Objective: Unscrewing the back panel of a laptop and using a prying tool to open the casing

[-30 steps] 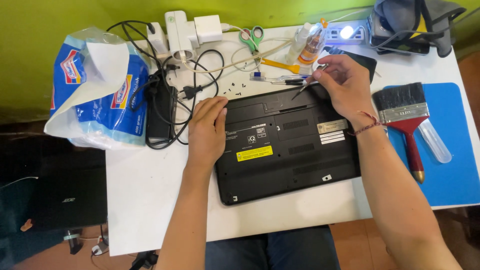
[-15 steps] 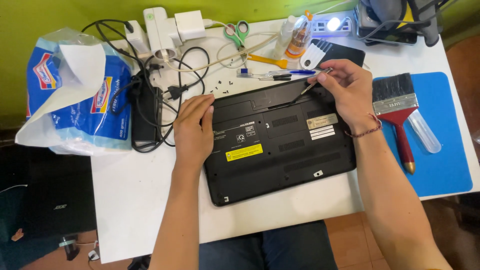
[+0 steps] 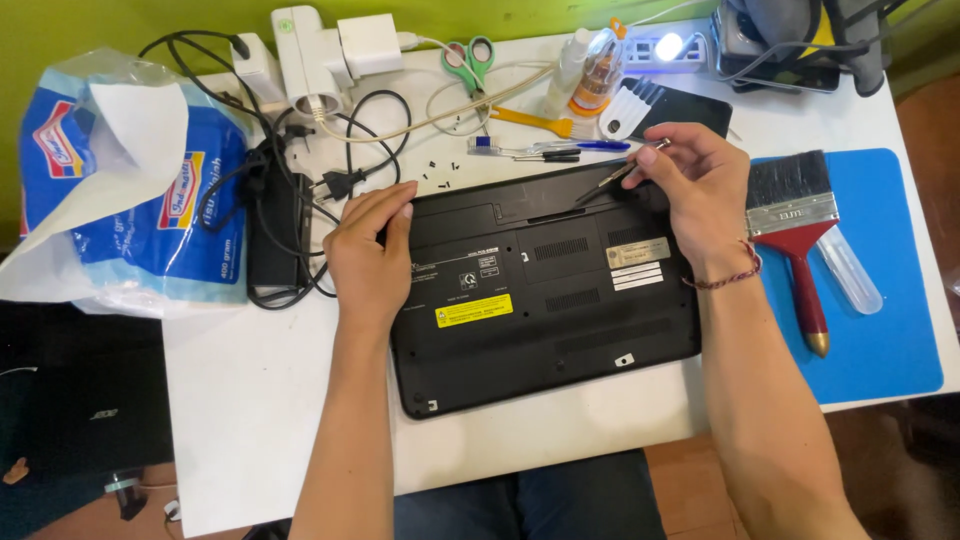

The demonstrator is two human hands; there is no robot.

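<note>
Black laptop [image 3: 545, 285] upside down on white surface [image 3: 250, 400], base up. Left hand [image 3: 370, 250] flat, open, pressing laptop's left edge as before. Right hand [image 3: 695, 185] pinching metal tweezers [image 3: 615, 172], tip now lower into rear edge seam; prying underway.

The scene was brightly and evenly lit, with soft, short shadows under the left hand [image 3: 368, 250] and right hand [image 3: 700, 195] on the white table [image 3: 250, 400]. A small lamp [image 3: 668, 46] at the far edge glared white and blown out, and the black laptop [image 3: 545, 290] showed a dull sheen. Focus was sharp at centre, while edges bowed slightly and the lower left corner fell dark.
</note>
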